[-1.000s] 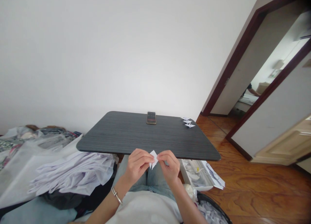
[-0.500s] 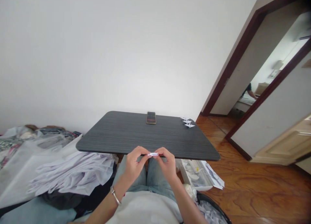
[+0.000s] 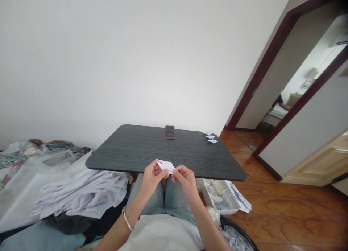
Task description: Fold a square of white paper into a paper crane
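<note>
A small folded white paper piece (image 3: 166, 165) is pinched between both my hands just above the near edge of the dark table (image 3: 141, 153). My left hand (image 3: 152, 176), with a silver bangle on its wrist, grips the paper's left side with closed fingers. My right hand (image 3: 185, 178) pinches its right corner. Both hands hover over my lap, close together.
A phone (image 3: 169, 132) lies at the table's far edge, and three small folded paper figures (image 3: 210, 136) sit at its far right corner. A heap of white sheets (image 3: 78, 193) lies to my left. A box (image 3: 223, 196) and a bin of paper scraps (image 3: 237, 238) stand on my right.
The paper piece was turned edge-on half a second ago; now it is flat-side up and lifted slightly, with both hands still pinching it.
</note>
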Demonstrator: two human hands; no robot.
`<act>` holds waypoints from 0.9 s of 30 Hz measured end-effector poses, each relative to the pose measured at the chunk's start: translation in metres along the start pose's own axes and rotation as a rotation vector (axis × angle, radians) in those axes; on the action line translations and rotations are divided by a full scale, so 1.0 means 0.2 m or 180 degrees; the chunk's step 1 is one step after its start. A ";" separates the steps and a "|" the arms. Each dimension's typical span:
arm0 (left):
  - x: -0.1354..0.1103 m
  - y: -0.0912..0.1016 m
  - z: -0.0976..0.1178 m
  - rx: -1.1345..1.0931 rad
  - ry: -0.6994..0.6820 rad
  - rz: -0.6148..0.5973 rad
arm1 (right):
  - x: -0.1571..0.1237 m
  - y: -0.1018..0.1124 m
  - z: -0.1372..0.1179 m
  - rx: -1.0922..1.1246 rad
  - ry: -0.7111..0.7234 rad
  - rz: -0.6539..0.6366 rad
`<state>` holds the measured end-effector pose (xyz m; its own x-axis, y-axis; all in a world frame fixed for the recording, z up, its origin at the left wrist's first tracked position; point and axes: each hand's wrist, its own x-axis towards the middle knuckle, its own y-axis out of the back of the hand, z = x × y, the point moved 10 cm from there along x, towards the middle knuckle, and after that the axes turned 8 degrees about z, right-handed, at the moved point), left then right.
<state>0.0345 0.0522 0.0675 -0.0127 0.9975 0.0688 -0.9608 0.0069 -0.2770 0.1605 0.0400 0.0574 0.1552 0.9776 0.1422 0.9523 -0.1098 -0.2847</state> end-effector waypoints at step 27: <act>0.00 0.00 0.06 0.0614 -0.0333 -0.0181 | 0.03 0.09 -0.05 -0.0055 0.0139 0.0257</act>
<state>0.0321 0.0516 0.0782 0.0240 0.9832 0.1810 -0.9958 0.0394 -0.0821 0.1802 0.0414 0.0619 0.2427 0.9567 0.1606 0.9405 -0.1915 -0.2805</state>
